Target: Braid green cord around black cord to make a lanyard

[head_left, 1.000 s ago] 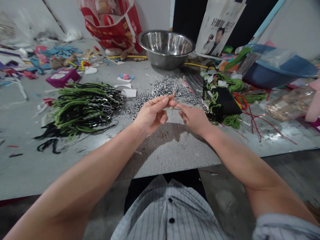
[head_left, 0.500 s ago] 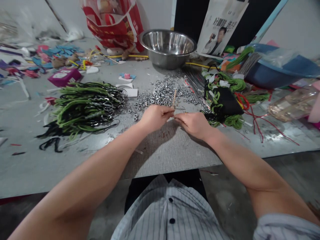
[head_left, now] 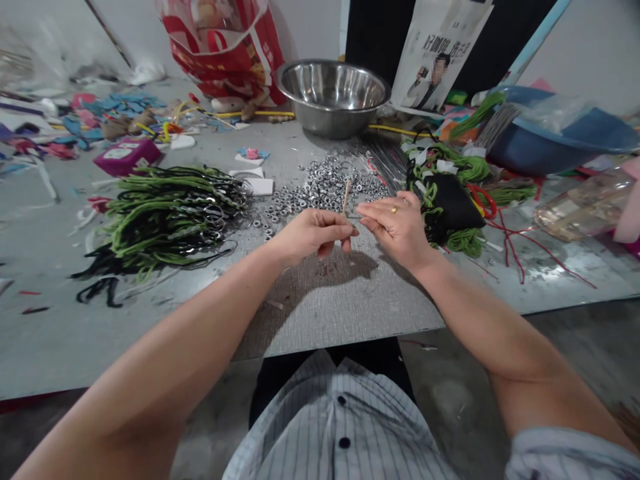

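Just in front of the pile of small metal rings [head_left: 325, 183], my two hands almost meet. My left hand [head_left: 315, 235] is closed, thumb against fingers. A thin wooden stick [head_left: 346, 197] rises nearly upright from its fingertips. To its right is my right hand [head_left: 395, 227], wearing a ring, its fingers bent and pressed together toward the left fingertips. Whatever sits between those right fingers is too small or hidden to name. Bundled green and black cords [head_left: 165, 213] with metal clasps and split rings lie to the left.
A steel bowl [head_left: 333, 100] stands behind the rings. More green cord [head_left: 467, 243] and a black pad [head_left: 453, 210] lie to the right, near a blue basin [head_left: 555, 143] and a clear bottle [head_left: 575, 207]. A purple box [head_left: 127, 157] sits at left.
My right hand has lifted slightly off the table and turned, showing more of its back and the ring. My left hand has risen a little, with the stick still upright in it.
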The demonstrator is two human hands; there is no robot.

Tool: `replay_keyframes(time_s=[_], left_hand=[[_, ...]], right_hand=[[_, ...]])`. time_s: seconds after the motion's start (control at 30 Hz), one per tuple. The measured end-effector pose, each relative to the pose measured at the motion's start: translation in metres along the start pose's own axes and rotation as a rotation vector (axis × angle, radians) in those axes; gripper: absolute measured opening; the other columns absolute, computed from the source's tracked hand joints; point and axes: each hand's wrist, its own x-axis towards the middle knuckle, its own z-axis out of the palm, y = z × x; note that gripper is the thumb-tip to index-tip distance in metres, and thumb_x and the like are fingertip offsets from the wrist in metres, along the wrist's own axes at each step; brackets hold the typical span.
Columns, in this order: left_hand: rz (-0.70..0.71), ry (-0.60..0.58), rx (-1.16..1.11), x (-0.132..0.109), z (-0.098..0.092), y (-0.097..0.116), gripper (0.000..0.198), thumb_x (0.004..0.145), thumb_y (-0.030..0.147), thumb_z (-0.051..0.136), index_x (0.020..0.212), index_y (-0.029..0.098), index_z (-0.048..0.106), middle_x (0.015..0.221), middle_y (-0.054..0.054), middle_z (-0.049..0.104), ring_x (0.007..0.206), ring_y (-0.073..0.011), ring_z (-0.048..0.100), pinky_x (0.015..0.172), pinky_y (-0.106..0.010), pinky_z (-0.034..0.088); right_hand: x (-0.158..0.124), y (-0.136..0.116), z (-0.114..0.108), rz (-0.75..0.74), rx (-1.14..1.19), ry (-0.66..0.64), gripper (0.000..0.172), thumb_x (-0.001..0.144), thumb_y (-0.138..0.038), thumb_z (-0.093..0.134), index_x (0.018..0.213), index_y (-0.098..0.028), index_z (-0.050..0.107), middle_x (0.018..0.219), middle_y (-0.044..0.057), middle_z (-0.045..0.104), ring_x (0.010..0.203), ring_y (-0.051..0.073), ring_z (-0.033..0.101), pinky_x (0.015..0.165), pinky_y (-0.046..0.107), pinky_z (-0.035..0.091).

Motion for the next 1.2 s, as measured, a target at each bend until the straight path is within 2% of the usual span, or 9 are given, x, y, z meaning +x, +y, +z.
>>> replay_keyframes(time_s=[0.17,0.27,0.33,0.4,0.5,0.63,0.83,1.0,1.2], left_hand=[[0.012,0.044,-0.192,0.0,0.006,0.001,0.017,0.071,0.032,0.069,0.077,0.016,0.071,0.07,-0.003,0.071,0.036,-0.0032,0.044,0.035,-0.017,0.034],[0.013,0.088,-0.256,-0.001,0.01,0.003,0.016,0.071,0.03,0.07,0.078,0.016,0.072,0.071,-0.003,0.072,0.037,-0.0033,0.046,0.034,-0.017,0.036],[0.014,0.117,-0.295,-0.002,0.011,0.004,0.016,0.07,0.03,0.071,0.079,0.016,0.072,0.073,-0.003,0.072,0.037,-0.0038,0.047,0.034,-0.017,0.037],[0.022,0.134,-0.32,-0.001,0.012,0.002,0.017,0.071,0.03,0.071,0.08,0.016,0.073,0.075,-0.003,0.072,0.037,-0.004,0.048,0.034,-0.018,0.039],[0.042,0.143,-0.319,0.0,0.013,-0.001,0.018,0.07,0.032,0.072,0.08,0.017,0.072,0.072,-0.002,0.072,0.035,-0.0042,0.047,0.032,-0.019,0.039],[0.034,0.143,-0.267,0.002,0.015,-0.007,0.021,0.071,0.035,0.071,0.081,0.017,0.072,0.074,-0.002,0.072,0.032,-0.0031,0.045,0.032,-0.019,0.039],[0.006,0.126,-0.272,0.001,0.016,-0.006,0.021,0.073,0.034,0.069,0.083,0.017,0.071,0.088,-0.005,0.074,0.033,-0.0026,0.047,0.033,-0.018,0.041],[0.006,0.136,-0.268,0.001,0.017,-0.004,0.021,0.073,0.034,0.07,0.082,0.016,0.072,0.09,-0.006,0.074,0.034,-0.0017,0.047,0.034,-0.017,0.041],[0.046,0.11,-0.242,0.001,0.017,-0.007,0.024,0.071,0.038,0.071,0.083,0.017,0.072,0.09,-0.007,0.074,0.035,-0.0029,0.049,0.033,-0.018,0.042]], right_hand=[[-0.003,-0.004,0.004,0.033,0.3,-0.147,0.036,0.094,-0.034,0.04,0.124,-0.023,0.057,0.108,0.006,0.07,0.097,0.018,0.064,0.091,0.039,0.041],[-0.008,-0.007,0.009,0.05,0.561,-0.202,0.051,0.091,-0.029,0.043,0.141,-0.022,0.037,0.114,0.008,0.067,0.094,0.017,0.065,0.082,0.036,0.05],[-0.01,-0.009,0.011,0.061,0.691,-0.255,0.063,0.088,-0.024,0.044,0.147,-0.023,0.022,0.118,0.008,0.065,0.091,0.016,0.066,0.08,0.034,0.053],[-0.011,-0.012,0.011,0.066,0.733,-0.291,0.073,0.086,-0.02,0.044,0.15,-0.025,0.009,0.118,0.007,0.064,0.089,0.015,0.067,0.083,0.035,0.053],[-0.01,-0.014,0.009,0.052,0.659,-0.262,0.08,0.085,-0.018,0.044,0.15,-0.025,-0.002,0.109,0.005,0.068,0.092,0.015,0.066,0.086,0.035,0.052],[-0.009,-0.012,0.008,0.023,0.469,-0.195,0.076,0.087,-0.023,0.048,0.15,-0.025,0.006,0.106,0.004,0.069,0.097,0.018,0.064,0.086,0.036,0.051],[-0.007,-0.007,0.008,-0.056,0.276,-0.166,0.058,0.087,-0.032,0.054,0.142,-0.024,0.037,0.104,0.006,0.069,0.093,0.02,0.064,0.088,0.04,0.049],[-0.007,-0.009,0.005,-0.109,0.276,-0.12,0.045,0.089,-0.036,0.051,0.132,-0.025,0.047,0.122,0.008,0.063,0.11,0.023,0.059,0.094,0.042,0.047],[-0.011,-0.014,0.009,-0.079,0.353,-0.04,0.039,0.091,-0.034,0.045,0.127,-0.022,0.049,0.116,0.008,0.066,0.102,0.02,0.063,0.088,0.038,0.051]])
